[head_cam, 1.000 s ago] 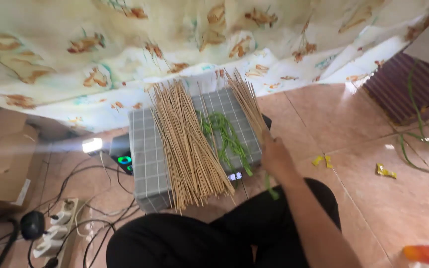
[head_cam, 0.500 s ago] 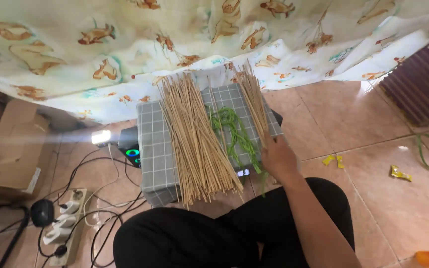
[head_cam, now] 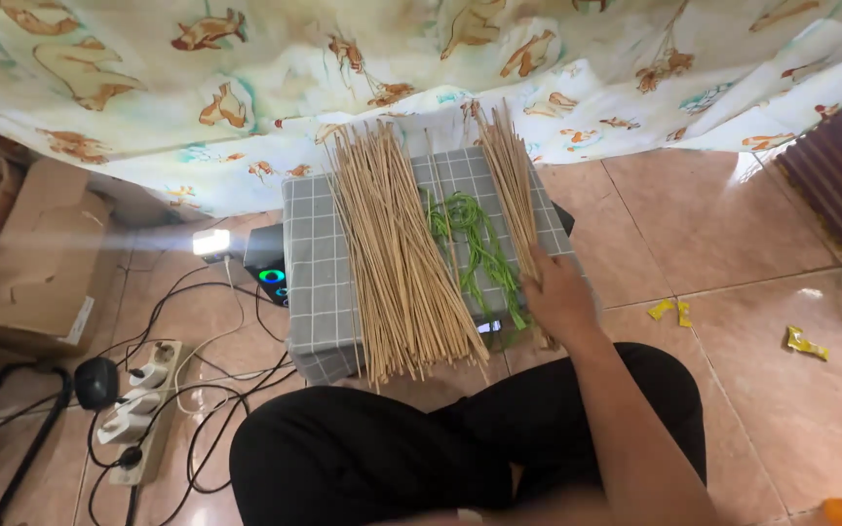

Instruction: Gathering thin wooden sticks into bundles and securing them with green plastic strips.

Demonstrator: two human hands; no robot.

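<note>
Head view: thin tan sticks [head_cam: 516, 185], bundled.

Cardboard box [head_cam: 36, 258] is sitting far left on the floor, brown, with a white label [head_cam: 78, 321] on its lower corner. Two yellow wrappers [head_cam: 669, 311] [head_cam: 805, 343] are lying on the tiles at right (both crumpled). No screens are showing.

A single head-worn camera looks steeply down, from close, at the lap, checked cloth [head_cam: 316, 263] and tiled floor [head_cam: 791, 409].
</note>
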